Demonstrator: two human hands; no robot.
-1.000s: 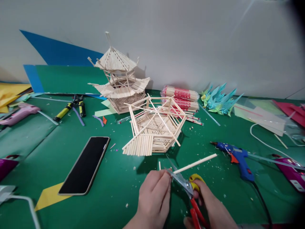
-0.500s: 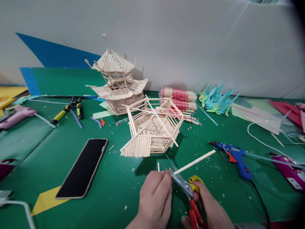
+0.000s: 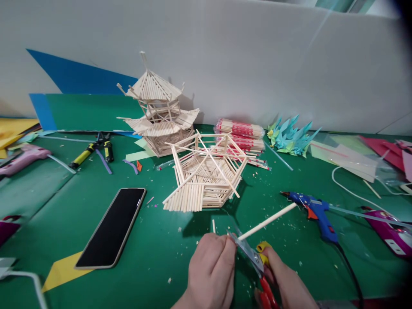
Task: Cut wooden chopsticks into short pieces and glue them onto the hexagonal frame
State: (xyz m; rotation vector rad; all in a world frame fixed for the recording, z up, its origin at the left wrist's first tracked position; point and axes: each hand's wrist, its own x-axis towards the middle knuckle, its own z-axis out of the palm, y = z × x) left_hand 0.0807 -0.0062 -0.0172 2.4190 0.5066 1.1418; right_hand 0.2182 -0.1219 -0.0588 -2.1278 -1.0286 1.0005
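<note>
Pinched by the left hand [image 3: 210, 270], the stick [image 3: 267, 221] sits in the scissors [image 3: 249, 253] gripped by the right hand [image 3: 286, 283], lower centre. It looks uncut; the hexagonal frame [image 3: 206, 180] above is only part-roofed.

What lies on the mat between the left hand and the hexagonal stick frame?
Head view: a short stick offcut on the green mat, between the left hand and the hexagonal stick frame.

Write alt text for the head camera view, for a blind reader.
A left hand pinches a thin wooden stick while the right hand holds scissors across it, over a green table. Behind stand a hexagonal stick frame and a stick pagoda; a phone lies left, a blue glue gun right.
</note>
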